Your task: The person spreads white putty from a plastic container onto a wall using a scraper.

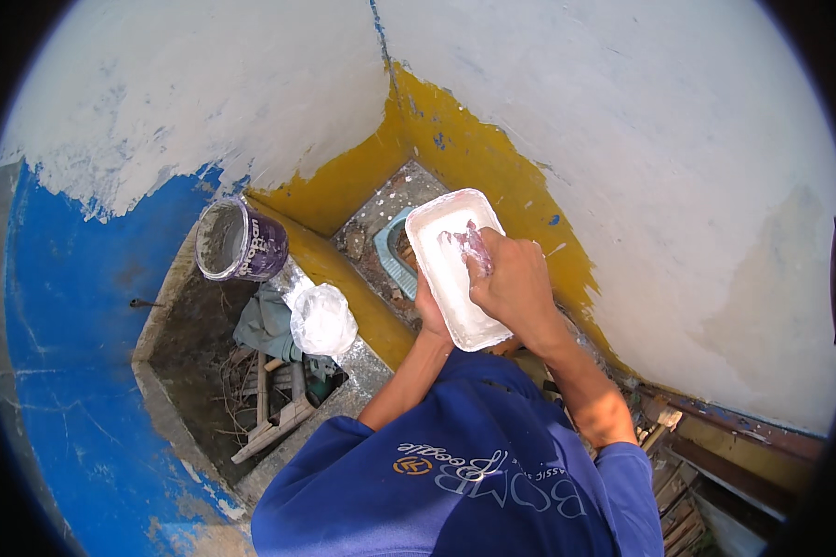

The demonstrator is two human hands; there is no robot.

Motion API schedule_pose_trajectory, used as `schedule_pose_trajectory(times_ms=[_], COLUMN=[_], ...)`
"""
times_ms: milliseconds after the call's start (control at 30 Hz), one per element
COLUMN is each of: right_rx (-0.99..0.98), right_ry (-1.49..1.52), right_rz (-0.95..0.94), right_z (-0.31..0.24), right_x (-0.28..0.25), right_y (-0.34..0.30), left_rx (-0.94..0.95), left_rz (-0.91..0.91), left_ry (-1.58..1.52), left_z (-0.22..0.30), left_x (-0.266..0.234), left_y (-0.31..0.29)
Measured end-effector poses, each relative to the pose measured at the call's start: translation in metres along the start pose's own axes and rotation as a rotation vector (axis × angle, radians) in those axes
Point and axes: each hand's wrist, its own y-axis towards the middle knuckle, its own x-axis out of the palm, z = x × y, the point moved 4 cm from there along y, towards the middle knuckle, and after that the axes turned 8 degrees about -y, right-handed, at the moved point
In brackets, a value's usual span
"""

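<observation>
My left hand [431, 312] holds a white rectangular tray [448, 306] by its left side, with its fingers partly hidden behind the tray. White paint-like stuff coats the inside of the tray. Over the tray, my right hand [520, 277] is closed around a purplish wad [476, 249] smeared with white. Whether that wad is a rag or a sponge I cannot tell. Both forearms reach forward from my blue shirt.
A purple bucket [267, 246] and a clear plastic bag [323, 320] of white stuff stand on a ledge to the left. Below, a concrete basin [150, 348] holds wood scraps and cloth. A light-blue squat toilet [392, 255] lies beyond the tray, near partly whitened walls [659, 148].
</observation>
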Motion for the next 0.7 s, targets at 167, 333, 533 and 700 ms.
schedule_pose_trajectory(times_ms=[167,333,533,700], right_rx=[0.034,-0.016,0.009,0.010], right_ry=[-0.047,-0.003,-0.078,-0.051], right_rz=[0.005,-0.063,-0.043,-0.061], right_z=[0.001,-0.014,-0.012,-0.009], right_x=[0.002,0.005,0.007,0.014], right_y=[-0.003,-0.008,-0.006,-0.004], left_rx=[-0.005,0.018,0.012,0.016], left_rz=[-0.004,-0.049,0.001,-0.017], left_ry=[0.004,0.132,0.122,0.088], left_z=[0.005,0.008,0.006,0.004], left_x=[-0.008,-0.010,-0.004,-0.014], left_y=[-0.001,-0.002,-0.003,-0.005])
